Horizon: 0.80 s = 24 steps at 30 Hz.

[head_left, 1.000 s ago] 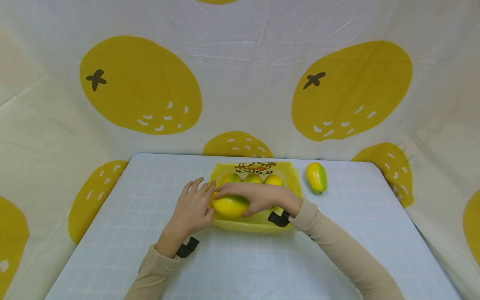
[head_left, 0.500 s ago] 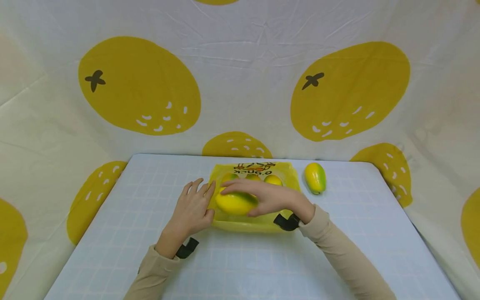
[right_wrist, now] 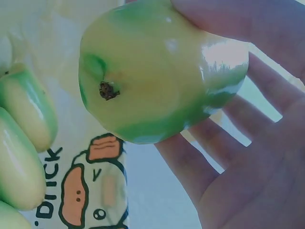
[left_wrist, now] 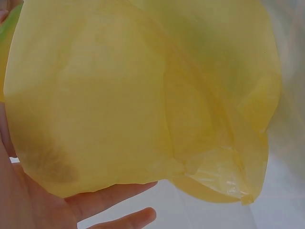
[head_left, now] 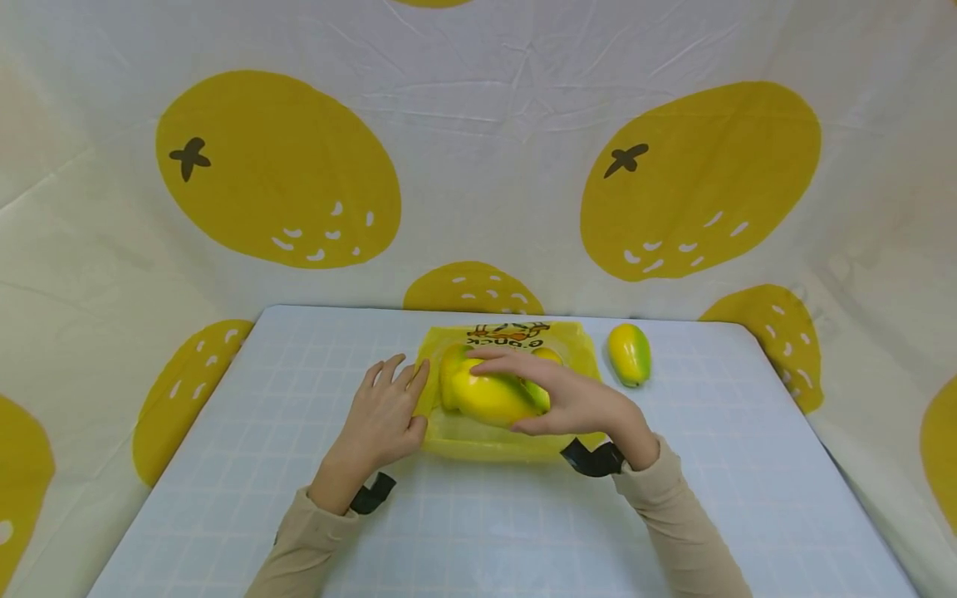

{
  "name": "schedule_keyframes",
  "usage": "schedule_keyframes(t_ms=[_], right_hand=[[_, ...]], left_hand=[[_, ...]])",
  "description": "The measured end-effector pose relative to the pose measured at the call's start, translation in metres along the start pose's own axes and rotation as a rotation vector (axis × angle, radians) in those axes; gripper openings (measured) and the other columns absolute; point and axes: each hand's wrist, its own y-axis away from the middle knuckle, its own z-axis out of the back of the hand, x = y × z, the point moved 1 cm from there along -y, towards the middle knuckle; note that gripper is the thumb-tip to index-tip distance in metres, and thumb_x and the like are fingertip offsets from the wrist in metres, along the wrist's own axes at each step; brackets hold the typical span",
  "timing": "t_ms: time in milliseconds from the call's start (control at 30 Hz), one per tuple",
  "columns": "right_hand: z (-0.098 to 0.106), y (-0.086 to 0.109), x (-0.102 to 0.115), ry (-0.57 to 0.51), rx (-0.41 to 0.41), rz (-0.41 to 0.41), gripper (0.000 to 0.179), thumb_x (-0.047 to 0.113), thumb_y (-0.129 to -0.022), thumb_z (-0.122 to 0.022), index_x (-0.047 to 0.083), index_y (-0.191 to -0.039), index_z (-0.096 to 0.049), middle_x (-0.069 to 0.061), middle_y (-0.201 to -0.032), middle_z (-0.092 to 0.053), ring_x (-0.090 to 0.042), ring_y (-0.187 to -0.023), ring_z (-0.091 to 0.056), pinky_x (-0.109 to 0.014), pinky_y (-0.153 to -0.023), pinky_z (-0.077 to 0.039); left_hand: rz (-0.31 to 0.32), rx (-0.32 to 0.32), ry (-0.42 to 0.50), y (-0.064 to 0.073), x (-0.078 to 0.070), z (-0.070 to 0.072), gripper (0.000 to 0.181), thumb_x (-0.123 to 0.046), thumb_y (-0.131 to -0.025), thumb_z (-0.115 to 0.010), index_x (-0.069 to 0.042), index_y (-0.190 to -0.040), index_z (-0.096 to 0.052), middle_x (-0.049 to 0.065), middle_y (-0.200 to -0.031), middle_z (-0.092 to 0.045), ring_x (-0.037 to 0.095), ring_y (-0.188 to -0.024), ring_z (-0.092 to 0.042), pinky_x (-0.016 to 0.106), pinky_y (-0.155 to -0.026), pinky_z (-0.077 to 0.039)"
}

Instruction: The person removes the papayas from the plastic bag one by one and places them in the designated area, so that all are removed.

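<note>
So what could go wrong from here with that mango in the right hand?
The held mango has a glossy skin, so it might slip out of the right hand. The bag looks thin and see-through, so a tug from the left hand at its edge could pull it out of shape. The other mangoes lie close together in the bag, so a bump from the held one might shift them.

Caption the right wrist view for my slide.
Right hand holding a green-and-yellow fruit, with more fruits and a cartoon print nearby.
</note>
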Motion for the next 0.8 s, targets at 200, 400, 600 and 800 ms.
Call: schedule_keyframes(t_ms=[200, 400, 600, 800], right_hand=[[0.002, 0.019, 0.004, -0.030, -0.107, -0.040, 0.073, 0.000, -0.081, -0.076, 0.010, -0.147, -0.045, -0.008, -0.158, -0.033, -0.027, -0.146, -0.027, -0.035, -0.116, -0.029], [0.013, 0.031, 0.025, -0.037, -0.232, -0.005, 0.074, -0.011, -0.074, -0.077, -0.003, -0.141, -0.047, -0.022, -0.152, -0.037, -0.033, -0.142, -0.034, -0.029, -0.108, -0.039], [0.024, 0.043, 0.036, 0.011, -0.322, -0.063, 0.077, -0.012, -0.071, -0.080, 0.000, -0.140, -0.049, -0.024, -0.150, -0.039, -0.021, -0.138, -0.041, -0.027, -0.102, -0.043], [0.035, 0.059, 0.032, 0.013, -0.427, 0.013, 0.083, -0.020, -0.064, -0.078, -0.007, -0.140, -0.046, -0.028, -0.149, -0.038, -0.024, -0.136, -0.041, -0.025, -0.099, -0.043]], left_hand=[[-0.001, -0.013, 0.013, 0.001, 0.000, 0.000, 0.063, -0.016, -0.081, -0.048, 0.000, -0.142, -0.053, 0.015, -0.132, -0.060, 0.042, -0.132, -0.041, 0.058, -0.108, -0.032], [-0.005, -0.016, 0.015, 0.001, 0.000, -0.001, 0.062, -0.015, -0.081, -0.047, 0.001, -0.141, -0.053, 0.016, -0.131, -0.060, 0.042, -0.132, -0.041, 0.058, -0.108, -0.033], [-0.008, -0.010, 0.012, 0.000, 0.001, 0.000, 0.062, -0.016, -0.082, -0.047, 0.000, -0.142, -0.053, 0.016, -0.132, -0.059, 0.042, -0.133, -0.041, 0.058, -0.108, -0.033], [0.008, 0.001, 0.016, -0.001, 0.001, 0.002, 0.063, -0.016, -0.081, -0.048, 0.000, -0.142, -0.052, 0.016, -0.133, -0.059, 0.042, -0.134, -0.040, 0.058, -0.109, -0.031]])
